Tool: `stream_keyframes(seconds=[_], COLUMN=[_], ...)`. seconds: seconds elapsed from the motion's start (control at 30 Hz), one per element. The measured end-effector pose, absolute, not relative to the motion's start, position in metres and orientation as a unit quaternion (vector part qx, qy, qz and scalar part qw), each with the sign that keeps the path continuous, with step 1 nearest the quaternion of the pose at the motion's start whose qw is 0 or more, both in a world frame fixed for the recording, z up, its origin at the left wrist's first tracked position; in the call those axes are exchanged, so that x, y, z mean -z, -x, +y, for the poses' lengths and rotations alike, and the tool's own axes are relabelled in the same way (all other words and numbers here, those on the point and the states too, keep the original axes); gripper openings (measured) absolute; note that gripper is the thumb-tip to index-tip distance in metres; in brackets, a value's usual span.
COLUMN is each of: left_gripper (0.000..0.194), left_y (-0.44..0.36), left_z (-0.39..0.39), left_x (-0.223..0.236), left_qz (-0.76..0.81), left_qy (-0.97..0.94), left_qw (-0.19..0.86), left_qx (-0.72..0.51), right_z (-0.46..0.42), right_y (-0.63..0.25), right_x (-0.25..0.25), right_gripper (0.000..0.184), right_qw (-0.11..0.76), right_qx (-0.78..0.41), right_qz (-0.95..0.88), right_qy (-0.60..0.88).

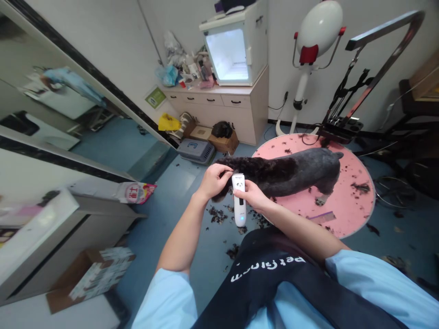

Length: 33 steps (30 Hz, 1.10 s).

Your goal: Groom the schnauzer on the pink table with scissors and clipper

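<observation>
A dark dog (291, 171) stands at the near left edge of a round pink grooming table (356, 196), its head end reaching past the rim. Its rear half is shorn close and looks grey, while the neck and shoulders carry longer black fur. My right hand (254, 195) is wrapped round a white hair clipper (240, 208) with a panda face and a lit blue light. The clipper's blade end points away from me, up against the dog's front. My left hand (215, 180) grips the dog at its head end, fingers bent; the fingertips' exact hold is hidden.
Tufts of cut hair (217, 215) lie on the blue floor and table. A purple comb (322, 216) rests near the table's front edge. Behind stand a grooming arm (387, 34), a white dryer (320, 27), and a cabinet (236, 109). A pet carrier (195, 151) sits on the floor.
</observation>
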<state>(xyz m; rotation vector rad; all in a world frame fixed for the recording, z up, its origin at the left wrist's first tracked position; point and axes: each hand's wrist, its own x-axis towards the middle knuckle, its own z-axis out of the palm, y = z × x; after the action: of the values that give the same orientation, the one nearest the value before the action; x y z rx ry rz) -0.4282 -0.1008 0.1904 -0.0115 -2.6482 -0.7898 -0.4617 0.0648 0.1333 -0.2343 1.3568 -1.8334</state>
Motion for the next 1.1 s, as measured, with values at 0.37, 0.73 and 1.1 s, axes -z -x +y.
stream_keyframes(seconds=[0.37, 0.73, 1.1], left_gripper=[0.016, 0.017, 0.02], left_y=[0.431, 0.439, 0.441], left_z=[-0.102, -0.102, -0.105], left_x=[-0.192, -0.18, -0.175], left_qz=[-0.944, -0.902, -0.908], left_qy=[-0.038, -0.143, -0.125], left_qw=[0.145, 0.116, 0.1], left_qx=[0.294, 0.39, 0.388], right_z=[0.074, 0.069, 0.068], right_y=[0.463, 0.473, 0.481], right_x=[-0.128, -0.132, -0.133], right_gripper=[0.035, 0.036, 0.035], right_qw=[0.347, 0.304, 0.288], right_qx=[0.7, 0.569, 0.561], right_qz=[0.605, 0.731, 0.742], right_qy=[0.152, 0.222, 0.227])
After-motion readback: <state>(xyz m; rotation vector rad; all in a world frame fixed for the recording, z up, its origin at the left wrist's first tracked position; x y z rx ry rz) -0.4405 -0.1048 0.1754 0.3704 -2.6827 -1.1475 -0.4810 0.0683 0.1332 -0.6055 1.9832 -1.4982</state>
